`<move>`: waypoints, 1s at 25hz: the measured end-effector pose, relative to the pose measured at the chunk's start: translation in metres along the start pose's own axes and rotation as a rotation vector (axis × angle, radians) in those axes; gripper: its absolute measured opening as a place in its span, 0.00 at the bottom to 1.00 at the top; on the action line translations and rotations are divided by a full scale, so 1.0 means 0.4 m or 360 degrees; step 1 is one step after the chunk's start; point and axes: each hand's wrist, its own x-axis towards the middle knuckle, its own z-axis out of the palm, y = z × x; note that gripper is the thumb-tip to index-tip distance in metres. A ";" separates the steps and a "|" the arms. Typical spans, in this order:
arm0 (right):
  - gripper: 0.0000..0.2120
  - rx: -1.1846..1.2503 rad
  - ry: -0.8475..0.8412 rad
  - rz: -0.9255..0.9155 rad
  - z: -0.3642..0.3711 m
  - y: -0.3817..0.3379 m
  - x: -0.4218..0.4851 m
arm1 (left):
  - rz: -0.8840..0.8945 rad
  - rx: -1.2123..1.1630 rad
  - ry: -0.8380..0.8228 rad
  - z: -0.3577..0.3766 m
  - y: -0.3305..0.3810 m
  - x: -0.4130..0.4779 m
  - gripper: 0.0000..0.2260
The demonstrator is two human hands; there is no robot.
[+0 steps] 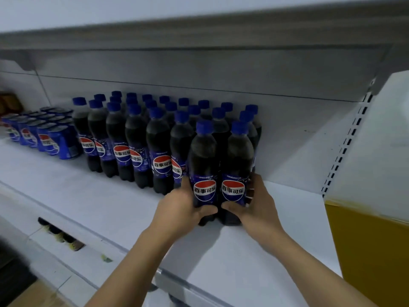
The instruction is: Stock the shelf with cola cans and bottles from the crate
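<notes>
Two bare forearms reach forward and up from the bottom of the view, drawing close together at the hands. The left forearm (pixel 137 267) rises from lower centre, the right forearm (pixel 307 262) from the lower right corner. The left hand (pixel 179 209) grips the left cola bottle (pixel 204 165) low on its body, thumb across the front, fingers (pixel 185 181) curled round its far left side. The right hand (pixel 259 202) mirrors it on the right cola bottle (pixel 238 160), its thumb in front. The two thumbs almost meet.
</notes>
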 end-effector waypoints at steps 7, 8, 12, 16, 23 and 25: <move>0.34 -0.0211 0.0127 0.0034 0.023 0.005 0.027 | 0.0217 0.0760 0.0184 0.009 -0.026 0.064 0.33; 0.35 -0.0228 0.0163 0.0058 0.030 0.005 0.027 | 0.0277 0.0818 0.0202 -0.003 -0.018 0.066 0.33; 0.37 -0.0234 0.0288 0.0182 0.050 -0.008 0.019 | 0.0083 0.0777 -0.0163 -0.023 0.006 0.092 0.28; 0.33 -0.0195 0.0442 0.0282 0.075 -0.013 0.009 | 0.0124 0.0796 -0.0363 -0.011 -0.004 0.112 0.22; 0.31 -0.0262 0.0619 0.0427 0.128 -0.053 -0.008 | 0.0417 0.0629 -0.0216 -0.008 -0.062 0.131 0.25; 0.38 -0.0306 0.0570 0.0513 0.131 -0.070 -0.018 | 0.0507 0.0603 -0.0161 -0.018 -0.089 0.120 0.26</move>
